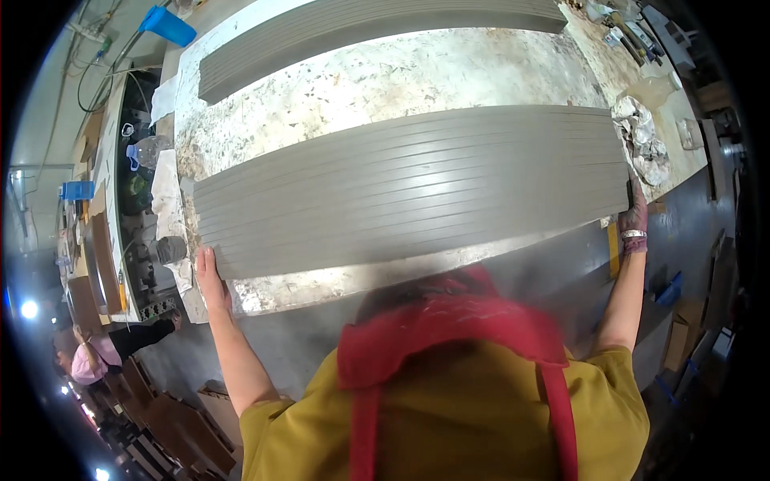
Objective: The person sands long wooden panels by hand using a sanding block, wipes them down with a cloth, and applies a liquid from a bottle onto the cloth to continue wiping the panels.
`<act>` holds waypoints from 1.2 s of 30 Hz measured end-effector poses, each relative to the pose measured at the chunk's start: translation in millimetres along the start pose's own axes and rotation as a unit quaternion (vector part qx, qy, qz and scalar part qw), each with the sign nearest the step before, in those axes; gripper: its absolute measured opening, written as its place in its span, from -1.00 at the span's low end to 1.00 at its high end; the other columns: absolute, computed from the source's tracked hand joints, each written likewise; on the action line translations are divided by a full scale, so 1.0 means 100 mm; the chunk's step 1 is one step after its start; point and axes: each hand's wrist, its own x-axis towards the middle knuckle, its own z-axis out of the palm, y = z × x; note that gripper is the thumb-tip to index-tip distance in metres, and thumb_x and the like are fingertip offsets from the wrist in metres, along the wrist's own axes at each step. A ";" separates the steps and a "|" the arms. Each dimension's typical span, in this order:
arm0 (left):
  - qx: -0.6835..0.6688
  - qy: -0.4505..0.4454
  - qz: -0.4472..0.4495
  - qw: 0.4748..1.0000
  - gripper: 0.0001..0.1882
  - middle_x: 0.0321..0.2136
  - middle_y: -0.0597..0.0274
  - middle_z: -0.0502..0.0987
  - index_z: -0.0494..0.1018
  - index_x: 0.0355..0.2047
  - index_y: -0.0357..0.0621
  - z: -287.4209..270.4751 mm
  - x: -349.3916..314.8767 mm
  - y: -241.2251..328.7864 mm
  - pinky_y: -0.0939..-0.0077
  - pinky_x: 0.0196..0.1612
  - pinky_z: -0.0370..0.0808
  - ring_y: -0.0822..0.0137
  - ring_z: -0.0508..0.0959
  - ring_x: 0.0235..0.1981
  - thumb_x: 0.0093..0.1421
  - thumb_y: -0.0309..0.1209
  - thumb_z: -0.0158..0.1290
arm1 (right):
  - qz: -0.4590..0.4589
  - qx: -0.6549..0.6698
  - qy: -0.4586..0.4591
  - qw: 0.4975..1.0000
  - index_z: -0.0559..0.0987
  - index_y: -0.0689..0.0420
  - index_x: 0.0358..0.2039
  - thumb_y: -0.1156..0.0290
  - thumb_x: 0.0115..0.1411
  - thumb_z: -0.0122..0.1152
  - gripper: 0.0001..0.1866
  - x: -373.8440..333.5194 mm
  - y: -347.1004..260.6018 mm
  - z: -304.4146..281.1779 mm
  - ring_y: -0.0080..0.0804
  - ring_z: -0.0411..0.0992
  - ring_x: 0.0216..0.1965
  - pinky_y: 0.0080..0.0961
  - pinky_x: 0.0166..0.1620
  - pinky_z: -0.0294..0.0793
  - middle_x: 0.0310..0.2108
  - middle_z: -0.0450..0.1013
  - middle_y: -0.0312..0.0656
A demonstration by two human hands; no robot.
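A long grey panel (pixel 417 184) with parallel grooves lies across the paint-stained worktable (pixel 321 100) in front of me. At its near left corner, my left hand (pixel 211 280) is bare and grips the end, fingers along the edge and thumb side toward the panel. My right hand (pixel 634 215), in a dark reddish glove with a pale band at the wrist, holds the panel's right end. That hand's fingers are partly hidden by the end of the panel. Farther back on the table lies a second grey grooved piece (pixel 377 32), apart from the first.
Crumpled white cloth (pixel 644 144) and a clear plastic bottle (pixel 654 90) sit beyond the right end. Small tools and bottles crowd the far right corner. On the left are a blue jug (pixel 168 26), a clear bottle (pixel 148 151) and another person (pixel 96 359).
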 end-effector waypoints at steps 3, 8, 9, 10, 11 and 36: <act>0.010 -0.002 0.005 1.000 -0.59 -0.07 0.26 0.46 0.33 0.07 -0.24 -0.09 0.07 -0.03 0.52 0.02 0.32 0.44 0.41 -0.06 0.29 -0.27 -0.03 | -0.002 -0.004 0.023 1.000 0.30 0.26 0.16 0.23 0.34 -0.12 -0.52 0.09 0.05 -0.10 -0.40 0.23 0.17 -0.48 0.23 0.13 0.16 0.27 -0.17; 0.036 0.018 -0.006 0.999 -0.54 -0.03 0.20 0.44 0.29 0.11 -0.28 -0.27 -0.11 -0.08 0.54 0.04 0.32 0.40 0.42 -0.05 0.28 -0.29 -0.01 | -0.029 -0.040 0.037 0.998 0.38 0.24 0.09 0.23 0.29 0.00 -0.56 0.22 0.22 -0.43 -0.42 0.31 0.10 -0.47 0.17 0.25 0.09 0.35 -0.21; 0.028 0.049 -0.024 0.998 -0.50 0.00 0.17 0.42 0.25 0.13 -0.30 -0.25 -0.21 -0.11 0.52 0.06 0.31 0.38 0.41 -0.02 0.27 -0.29 0.00 | 0.018 0.018 0.055 0.998 0.39 0.22 0.08 0.22 0.29 0.01 -0.56 0.20 0.18 -0.42 -0.43 0.31 0.09 -0.46 0.15 0.27 0.08 0.36 -0.22; 0.021 0.079 -0.044 0.996 -0.46 0.02 0.14 0.40 0.21 0.16 -0.32 -0.22 -0.34 -0.11 0.50 0.09 0.30 0.35 0.39 0.01 0.26 -0.28 0.01 | 0.040 0.023 0.085 0.995 0.40 0.19 0.08 0.22 0.29 0.01 -0.57 0.24 0.18 -0.58 -0.43 0.32 0.08 -0.46 0.14 0.28 0.06 0.37 -0.22; 0.036 0.101 -0.059 0.992 -0.39 0.08 0.09 0.34 0.15 0.19 -0.33 -0.18 -0.41 -0.09 0.46 0.13 0.26 0.31 0.35 0.06 0.24 -0.26 0.03 | 0.041 0.011 0.081 0.996 0.39 0.18 0.10 0.21 0.29 0.00 -0.56 0.23 0.19 -0.61 -0.42 0.31 0.09 -0.45 0.15 0.27 0.08 0.36 -0.21; 0.314 -0.017 -0.353 0.881 -0.65 -0.33 0.12 0.57 0.49 -0.21 -0.28 -0.05 0.03 0.68 0.42 -0.26 0.49 0.32 0.54 -0.33 0.22 -0.19 0.06 | 0.327 -0.293 -0.023 0.898 0.40 0.06 0.11 0.02 0.13 0.15 -0.42 0.41 -0.71 -0.37 -0.38 0.40 -0.13 -0.43 -0.04 0.39 -0.13 0.45 -0.25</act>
